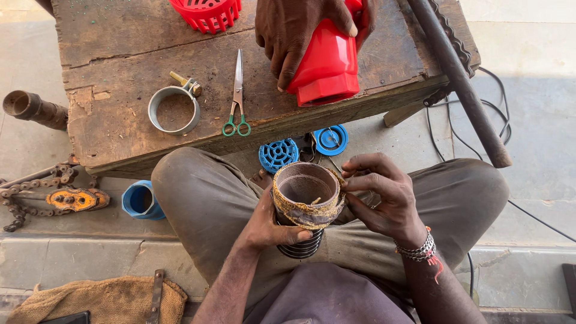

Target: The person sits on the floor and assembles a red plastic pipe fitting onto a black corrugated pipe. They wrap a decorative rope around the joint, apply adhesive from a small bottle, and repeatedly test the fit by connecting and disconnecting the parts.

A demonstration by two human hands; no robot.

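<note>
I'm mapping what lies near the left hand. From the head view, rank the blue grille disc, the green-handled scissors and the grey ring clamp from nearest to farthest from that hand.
Measured from the left hand:
1. Blue grille disc, on the floor just above the hand.
2. Green-handled scissors, on the wooden bench edge.
3. Grey ring clamp, farther left on the bench.

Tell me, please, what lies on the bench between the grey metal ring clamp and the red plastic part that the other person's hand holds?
In the head view, scissors with green handles lie between the clamp and the red part, on the bench.

Wooden bench [120, 36]: bears metal clamp ring [174, 110], green-handled scissors [237, 96], red basket [207, 13]; below it, blue grate disc [278, 155], blue cap [143, 201].
</note>
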